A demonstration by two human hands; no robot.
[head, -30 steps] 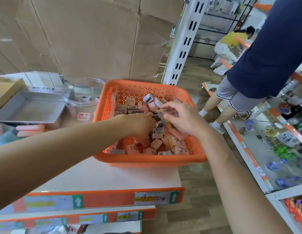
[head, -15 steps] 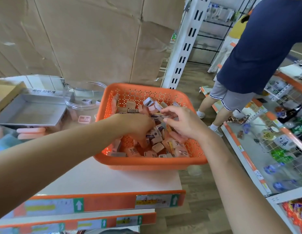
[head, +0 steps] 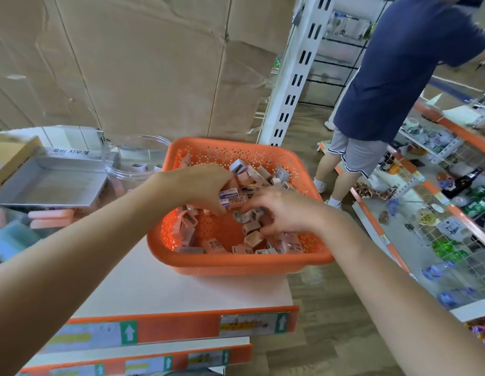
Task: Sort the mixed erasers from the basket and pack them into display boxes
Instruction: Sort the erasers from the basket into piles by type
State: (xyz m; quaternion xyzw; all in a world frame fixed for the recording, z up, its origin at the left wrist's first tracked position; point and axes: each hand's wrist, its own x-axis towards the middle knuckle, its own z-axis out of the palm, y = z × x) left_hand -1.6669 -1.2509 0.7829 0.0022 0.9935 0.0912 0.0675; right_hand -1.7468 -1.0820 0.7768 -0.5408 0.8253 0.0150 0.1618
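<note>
Sorting tip from where this is at: the left hand (head: 200,185) is curled around a little stack of erasers (head: 230,198), gripping them just above the middle of the orange basket (head: 235,263). The right hand (head: 287,213) has its fingers hooked down into the loose pile (head: 249,240). It looks like it's going for one small block, but I can't tell if it actually has it pinched.

I'd keep using the left hand as the "collector" and only feed it matching ones. I'd also line up the sleeves the same way so they drop into the box flat. Don't overfill that grip, since a stack that size will probably fan out and spill back in. The grey display box (head: 54,183) sits well off to the left on the shelf (head: 160,289), past a clear jar (head: 138,161), so it's a bit of a reach. Probably better to carry a full handful over than go one at a time.

Readable stuff:
- The held ones say "ERASER" in white on a blue band.
- The box flap has Korean text, where "지우개" is clear and the word before it is iffy.
- The orange shelf strips (head: 181,327) have green tags with white up arrows, and the price label is too blurry to read.
</note>
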